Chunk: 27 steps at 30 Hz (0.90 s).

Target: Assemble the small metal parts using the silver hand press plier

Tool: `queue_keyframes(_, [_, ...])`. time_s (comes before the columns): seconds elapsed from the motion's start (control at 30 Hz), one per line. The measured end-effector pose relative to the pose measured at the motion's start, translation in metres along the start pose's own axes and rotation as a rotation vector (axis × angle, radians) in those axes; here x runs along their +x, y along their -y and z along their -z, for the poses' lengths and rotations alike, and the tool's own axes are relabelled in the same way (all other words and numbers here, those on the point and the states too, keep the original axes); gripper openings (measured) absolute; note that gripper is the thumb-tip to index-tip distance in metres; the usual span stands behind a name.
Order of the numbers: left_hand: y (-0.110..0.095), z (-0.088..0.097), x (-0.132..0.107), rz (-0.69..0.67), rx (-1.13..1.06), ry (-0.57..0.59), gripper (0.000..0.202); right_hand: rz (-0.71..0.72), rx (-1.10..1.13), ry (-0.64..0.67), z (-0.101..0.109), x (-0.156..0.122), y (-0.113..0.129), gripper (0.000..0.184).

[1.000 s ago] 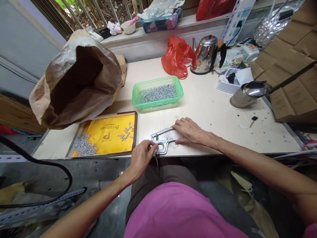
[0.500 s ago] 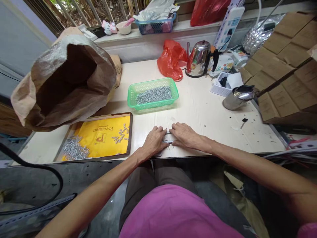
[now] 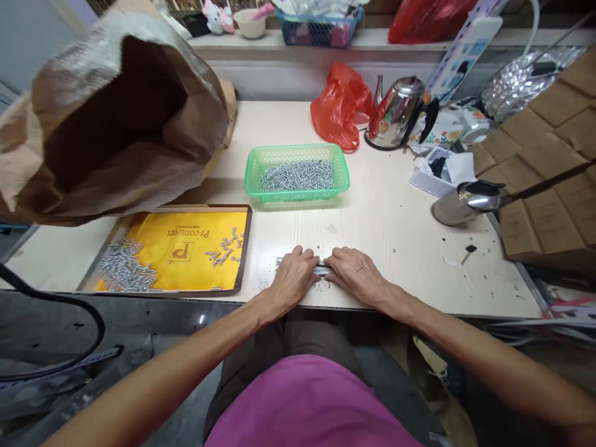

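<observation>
My left hand (image 3: 295, 277) and my right hand (image 3: 357, 273) are close together at the table's front edge. Both have curled fingers gripping a narrow metal piece (image 3: 321, 270), of which only a short silvery stretch shows in the gap. Its ends are mostly covered by the fingers, so its exact kind is unclear. Left of my left hand, a small metal end (image 3: 278, 262) pokes out; whether it belongs to the same piece cannot be made out. Beyond the hands, a green plastic basket (image 3: 298, 200) contains many small silvery screws (image 3: 298, 176).
A tray (image 3: 246, 248) lined with yellow cloth (image 3: 186, 261) holds loose screws (image 3: 128, 267) at left. Above it gapes a large paper sack (image 3: 205, 124). A red bag (image 3: 338, 112), kettle (image 3: 395, 118), steel jug (image 3: 459, 202) and cardboard (image 3: 549, 186) stand back and right.
The camera view has shifted, so the surroundings appear displaced. Both hands stay together on the metal piece, and a metal end now shows left of my left hand.
</observation>
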<state>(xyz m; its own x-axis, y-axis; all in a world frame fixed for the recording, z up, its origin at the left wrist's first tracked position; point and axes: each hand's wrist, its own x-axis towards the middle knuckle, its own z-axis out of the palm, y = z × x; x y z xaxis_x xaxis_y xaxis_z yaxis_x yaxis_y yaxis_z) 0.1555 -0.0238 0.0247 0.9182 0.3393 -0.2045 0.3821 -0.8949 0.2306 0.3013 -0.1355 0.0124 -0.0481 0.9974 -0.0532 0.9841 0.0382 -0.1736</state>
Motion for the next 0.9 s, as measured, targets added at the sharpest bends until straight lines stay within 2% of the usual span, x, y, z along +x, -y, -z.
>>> queue_keyframes(0.13, [0.001,-0.013,-0.01,0.005,-0.006,-0.14,0.044,0.096,0.074,-0.053,0.01,0.003,-0.014,0.034])
queue_keyframes(0.2, [-0.004,-0.027,-0.019,0.001,0.003,-0.238,0.043,0.138,0.122,-0.067,0.008,0.009,-0.023,0.033])
queue_keyframes(0.3, [-0.021,-0.051,-0.034,-0.068,-0.033,-0.361,0.039,0.093,0.104,-0.072,0.002,0.023,-0.036,0.024])
queue_keyframes(0.37, [-0.031,-0.063,-0.041,-0.118,-0.092,-0.391,0.041,0.026,0.025,-0.07,0.001,0.037,-0.04,0.022])
queue_keyframes(0.47, [-0.038,-0.071,-0.045,-0.12,-0.148,-0.408,0.047,-0.065,-0.089,-0.038,0.011,0.057,-0.032,0.022])
queue_keyframes(0.53, [-0.037,-0.071,-0.045,-0.121,-0.168,-0.417,0.051,-0.063,-0.119,-0.013,0.021,0.067,-0.015,0.022])
queue_keyframes(0.6, [-0.036,-0.071,-0.044,-0.141,-0.19,-0.409,0.055,0.086,-0.119,0.005,0.029,0.073,0.012,0.021])
queue_keyframes(0.73, [-0.038,-0.072,-0.049,-0.118,-0.268,-0.331,0.06,0.536,-0.13,0.134,0.029,0.075,0.065,0.011])
queue_keyframes(0.8, [-0.041,-0.071,-0.053,-0.098,-0.292,-0.304,0.063,0.647,-0.152,0.177,0.019,0.075,0.079,0.009])
queue_keyframes(0.9, [-0.042,-0.069,-0.059,-0.136,-0.266,-0.285,0.065,0.755,-0.113,0.127,-0.001,0.079,0.085,0.006])
